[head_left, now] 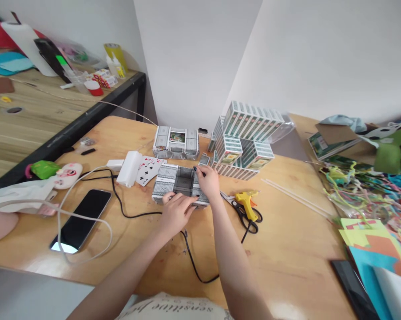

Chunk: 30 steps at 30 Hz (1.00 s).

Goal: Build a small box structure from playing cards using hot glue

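A box built of patterned playing cards (165, 182) lies on the table, with a dark recess in its middle. My left hand (177, 210) rests on its front edge, thumb and fingers gripping it. My right hand (207, 181) is at the box's right side, its fingertips pinched at the back right edge; whether a small piece is between them is hidden. Behind stands a similar card box (176, 143) with a coloured picture in its middle. Loose playing cards (149, 170) lie to the left, partly under a white block (129, 169).
A stacked card-box structure (250, 120) stands behind on the right. Right of my hands are a yellow glue gun (247, 204), black-handled scissors (243, 218) and thin white sticks (296, 198). A phone (83, 218) and cables lie left. Coloured paper (370, 240) and yarn cover the right side.
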Motion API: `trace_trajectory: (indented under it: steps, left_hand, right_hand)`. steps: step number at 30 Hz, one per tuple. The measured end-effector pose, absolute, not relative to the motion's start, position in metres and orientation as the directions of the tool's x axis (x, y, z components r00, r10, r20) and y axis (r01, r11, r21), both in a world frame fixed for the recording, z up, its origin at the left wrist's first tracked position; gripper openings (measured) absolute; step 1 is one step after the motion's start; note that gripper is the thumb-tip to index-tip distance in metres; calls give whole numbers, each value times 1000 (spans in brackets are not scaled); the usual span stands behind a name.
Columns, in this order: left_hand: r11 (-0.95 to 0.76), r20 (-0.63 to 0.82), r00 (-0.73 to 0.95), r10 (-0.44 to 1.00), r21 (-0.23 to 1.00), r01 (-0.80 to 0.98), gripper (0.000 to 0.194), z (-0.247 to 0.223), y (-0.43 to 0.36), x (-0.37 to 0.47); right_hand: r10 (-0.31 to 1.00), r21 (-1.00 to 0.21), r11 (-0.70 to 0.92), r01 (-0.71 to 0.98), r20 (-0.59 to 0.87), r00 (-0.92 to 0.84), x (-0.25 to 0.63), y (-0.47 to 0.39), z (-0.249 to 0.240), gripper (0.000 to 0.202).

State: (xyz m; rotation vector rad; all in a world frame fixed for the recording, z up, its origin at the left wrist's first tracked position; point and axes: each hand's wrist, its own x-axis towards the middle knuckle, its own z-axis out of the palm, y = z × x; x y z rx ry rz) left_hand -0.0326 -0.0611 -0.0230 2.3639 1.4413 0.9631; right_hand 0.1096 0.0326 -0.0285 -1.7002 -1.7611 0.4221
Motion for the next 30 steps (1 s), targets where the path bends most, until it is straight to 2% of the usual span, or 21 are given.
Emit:
trace_trajectory:
  steps: [4,8,11,15,18,21,23,25,27,30]
  left_hand:
    - [-430,406,229,885,519,739,26,-21,-63,-24]
    - [-368,421,134,897,544,754,17,-20,-61,-13]
    - [-355,414,123,902,550,756,13,-20,-60,-10]
    - [-395,408,190,893,508,765,13,-18,-62,-13]
    - [-453,370,297,880,472,756,23,-11,-67,-22]
    - [-490,358,345,868,498,715,30,2,-70,-37]
    - [-479,410,282,867,535,696,24,10,-65,-51]
    - [-427,474,141,869,579,695,21,15,-52,-65]
    - [-315,444,-2,896,638,702,37,14,-33,-77]
    - [-56,168,-103,980,739,672,83,6,-6,-86]
  right_hand:
    - [972,-628,109,771,229,49,110,33,-28,29]
    - [971,-613,109,782,234,48,110,32,-28,29]
    - [970,-613,113,782,237,46,110,32,-28,28]
    - [970,-638,118,761,238,49,110,32,-27,27]
    - [967,-670,155,726,252,26,111,32,-25,26]
    - [964,-723,190,664,267,15,114,28,-20,28]
    - [960,-752,155,641,269,83,114,20,-17,31]
    - [946,-764,85,640,264,189,113,8,-15,37]
    - [936,-767,32,641,248,249,108,-5,-15,53]
    - [938,-773,5,635,224,265,99,-21,-17,76]
